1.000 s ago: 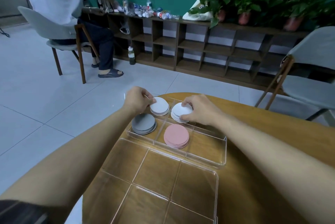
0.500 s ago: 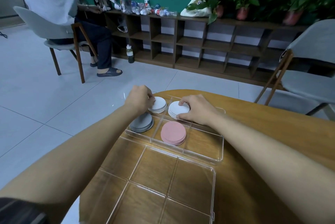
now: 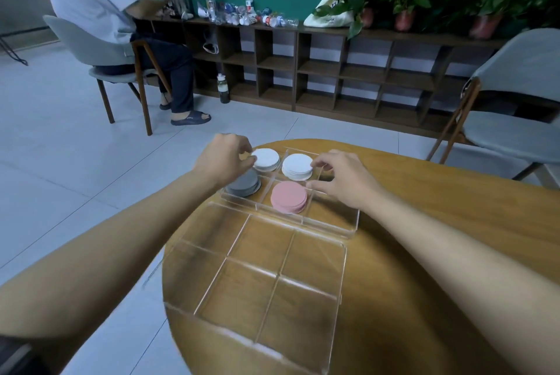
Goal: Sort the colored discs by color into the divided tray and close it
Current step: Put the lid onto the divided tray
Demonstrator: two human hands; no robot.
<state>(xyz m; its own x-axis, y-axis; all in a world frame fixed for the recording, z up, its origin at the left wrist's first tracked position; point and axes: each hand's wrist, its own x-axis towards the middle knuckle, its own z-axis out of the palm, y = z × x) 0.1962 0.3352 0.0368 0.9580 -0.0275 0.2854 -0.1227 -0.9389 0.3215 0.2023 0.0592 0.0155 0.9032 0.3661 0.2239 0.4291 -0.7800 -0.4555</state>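
White discs (image 3: 297,166) beside right hand (image 3: 342,182)

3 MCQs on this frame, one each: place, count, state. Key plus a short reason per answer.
1. Where is the pink stack?
A. near-middle compartment of the clear tray
B. bare table
C. on the divided lid

2. How many disc stacks sit in the tray?
A. two
B. four
C. six

3. What state is the divided lid in?
A. shut over the discs
B. lying open, nearer the camera
C. held up in one hand

Key: 1 A, the pink stack lies in front of a white stack. 2 B, two white, one grey, one pink. 3 B, it lies flat and empty on the table.
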